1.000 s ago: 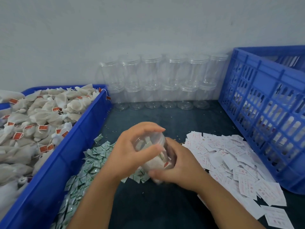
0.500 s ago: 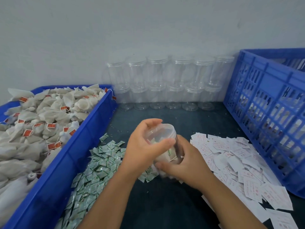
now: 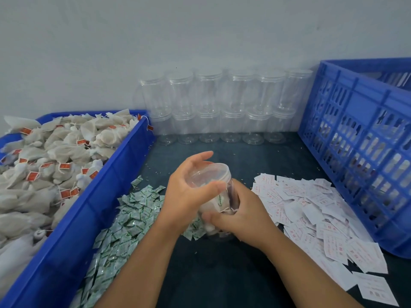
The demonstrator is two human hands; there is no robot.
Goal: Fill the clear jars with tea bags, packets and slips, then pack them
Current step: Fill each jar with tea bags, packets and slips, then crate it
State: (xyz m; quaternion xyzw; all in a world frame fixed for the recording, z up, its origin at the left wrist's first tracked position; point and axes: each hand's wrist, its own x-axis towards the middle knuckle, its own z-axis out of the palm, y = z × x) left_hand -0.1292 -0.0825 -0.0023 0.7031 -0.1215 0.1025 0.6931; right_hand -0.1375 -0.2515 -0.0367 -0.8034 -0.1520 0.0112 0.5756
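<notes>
At the counter's middle, between green packets and white slips, the right hand grips the filled clear jar; the left hand curls around its lid.

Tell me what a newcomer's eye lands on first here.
Both hands at centre: the left hand grips the top of a part-filled jar, the right hand its base. Left, a blue bin heaped with tea bags; behind, empty jars stacked in two rows against the wall.
</notes>
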